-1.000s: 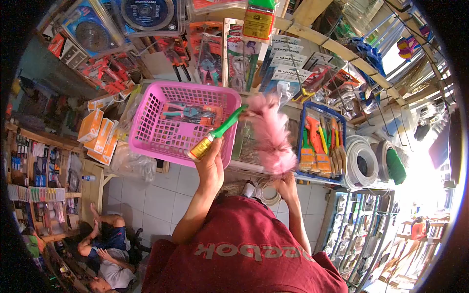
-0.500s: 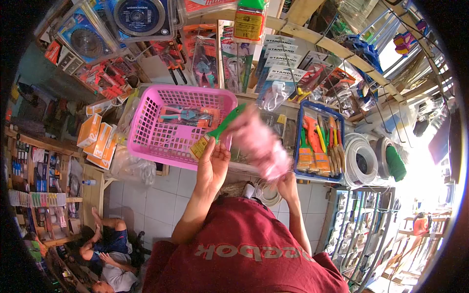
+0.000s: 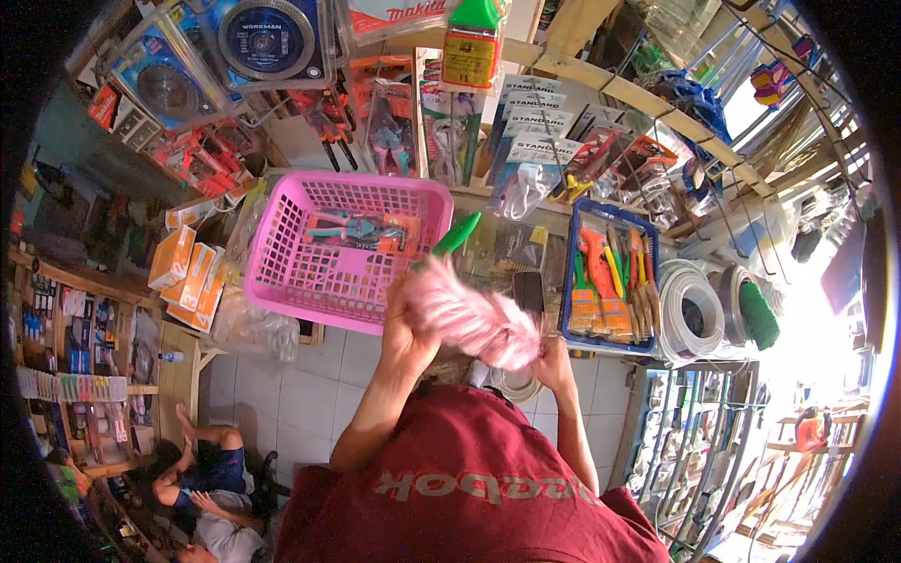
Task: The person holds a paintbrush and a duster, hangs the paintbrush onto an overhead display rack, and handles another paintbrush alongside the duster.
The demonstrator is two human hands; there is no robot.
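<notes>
My left hand point(image 3: 409, 328) is closed around a paintbrush with a green handle point(image 3: 460, 235); its lower part is hidden behind a fluffy pink duster. That pink duster point(image 3: 488, 324) is blurred by motion and lies across the brush and the fingers of my left hand. My right hand point(image 3: 554, 364) grips the duster's end, near the counter's front edge. Just beyond my left hand is a pink basket point(image 3: 282, 291) with packaged pliers point(image 3: 361, 230) in it. A blue basket point(image 3: 570, 281) to the right holds several paintbrushes point(image 3: 610, 314) with coloured handles.
White hose coils point(image 3: 690, 310) stand right of the blue basket. Orange-and-white boxes point(image 3: 192, 281) and a clear plastic bag point(image 3: 253, 328) lie to the left. Packaged tools hang behind the counter, including a saw blade point(image 3: 266, 39). A person point(image 3: 221, 507) sits at lower left.
The duster has swung left and down, and now covers the brush's lower part and my left fingers. The green handle has shifted slightly right and lower.
</notes>
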